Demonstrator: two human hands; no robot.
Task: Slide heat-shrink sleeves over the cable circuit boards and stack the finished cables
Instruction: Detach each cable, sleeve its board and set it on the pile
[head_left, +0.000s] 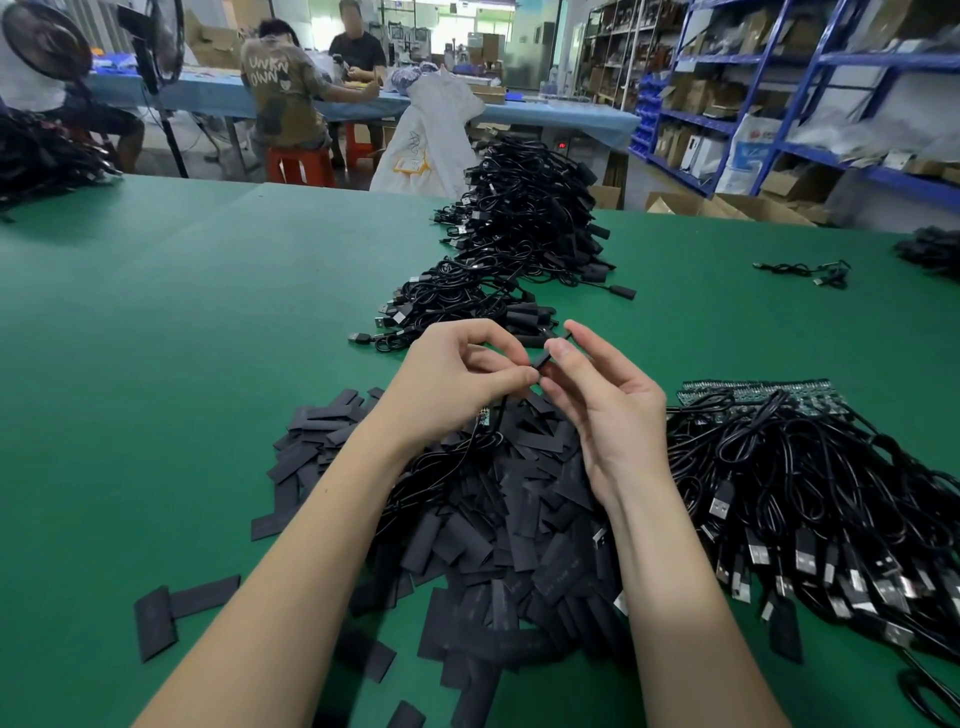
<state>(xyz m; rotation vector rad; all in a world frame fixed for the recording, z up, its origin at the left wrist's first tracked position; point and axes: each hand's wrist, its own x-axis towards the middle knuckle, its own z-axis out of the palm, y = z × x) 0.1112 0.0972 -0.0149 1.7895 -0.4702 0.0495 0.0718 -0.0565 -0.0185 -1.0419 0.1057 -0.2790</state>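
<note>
Both bare hands are raised together over the green counter (156, 364), above a heap of flat black heat-shrink sleeves (498, 519) that spreads across the near middle. The left hand (457, 379) has its grip clamped on one black sleeve (540, 364), thumb and forefinger pinching its left end, while the other fingers curl loosely behind. The right hand (597, 410) meets it from the right, its thumb and forefinger pinching the same sleeve's other end, and the remaining fingers bend inward without touching anything else. A thin black cable (493, 426) hangs down from the left hand toward the heap, and a small green circuit board (483, 415) shows beside the left wrist, just above the sleeves; whether the board is attached to that cable cannot be told for certain. To the right of the heap lies a mass of unfinished cables (810, 493), their silver plugs fanned toward the near edge and a row of bare green boards at their far side. Beyond the hands, a long stack of finished cables (519, 239) runs away toward the far edge of the counter, the nearest part just beyond the fingertips. A single loose cable (805, 270) lies well apart on the far right. A few stray sleeves (176, 613) sit alone on the near left. Further back, people sit at a blue-covered table (519, 111), and blue shelving (779, 78) lines the right wall.
</note>
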